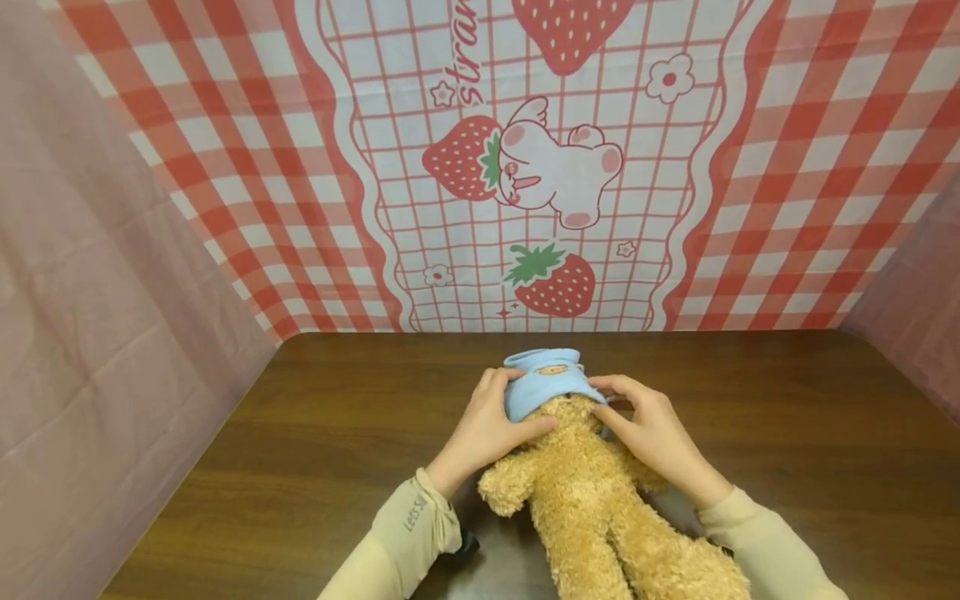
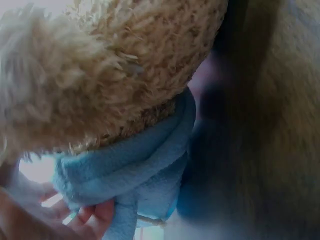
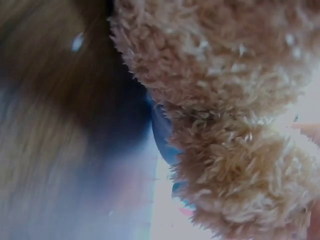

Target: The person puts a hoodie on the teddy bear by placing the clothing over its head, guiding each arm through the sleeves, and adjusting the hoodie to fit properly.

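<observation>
While on teddy head [image 1: 562,406], blue cloth [image 1: 551,383] btwn L+R hands [image 1: 492,419] [image 1: 649,419]

Left hand [image 1: 487,425] and right hand [image 1: 654,423] face to face

Both sleeved forearms [image 1: 393,537] slant inward from the near side. The left hand reaches far and right, its thumb [image 1: 534,429] stretched rightward; the right reaches far and left, thumb and forefinger [image 1: 619,386] close together.

back: red-and-white checked cloth [image 1: 645,200] printed with strawberries [image 1: 558,285], flowers [image 1: 670,79] and a white cartoon animal [image 1: 570,167] | left and right: plain pinkish drapes [image 1: 97,333] | below: dark brown wood-grain bench [image 1: 787,433], rounded far corners, pale sheen toward the near side
</observation>
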The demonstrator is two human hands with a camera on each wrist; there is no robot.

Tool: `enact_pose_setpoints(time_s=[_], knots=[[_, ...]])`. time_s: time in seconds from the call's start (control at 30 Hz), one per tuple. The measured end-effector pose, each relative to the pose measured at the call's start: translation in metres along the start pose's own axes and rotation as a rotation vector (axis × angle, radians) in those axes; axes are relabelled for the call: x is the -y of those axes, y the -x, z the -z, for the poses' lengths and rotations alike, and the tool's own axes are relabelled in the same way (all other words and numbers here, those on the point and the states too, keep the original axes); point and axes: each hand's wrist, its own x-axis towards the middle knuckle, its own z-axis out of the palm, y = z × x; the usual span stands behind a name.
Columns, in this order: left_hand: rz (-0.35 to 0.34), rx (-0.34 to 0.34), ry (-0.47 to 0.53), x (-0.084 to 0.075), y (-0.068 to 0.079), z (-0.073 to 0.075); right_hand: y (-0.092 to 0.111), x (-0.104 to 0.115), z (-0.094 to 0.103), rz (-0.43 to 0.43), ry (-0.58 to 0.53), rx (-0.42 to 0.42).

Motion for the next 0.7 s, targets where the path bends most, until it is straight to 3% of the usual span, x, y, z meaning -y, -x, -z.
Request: enact_pose_setpoints(time_s=[0.3, 0.7], knots=[[0.043, -0.094, -0.012, -0.0057, 0.0031, -0.0033, 0.0021, 0.0085, -0.0001, 0.133, -0.049, -0.088], [0.048, -0.184, -0.058, -0.0013, 0.002, -0.0085, 0.0021, 0.0065, -0.005, 0.264, -0.135, -0.038]])
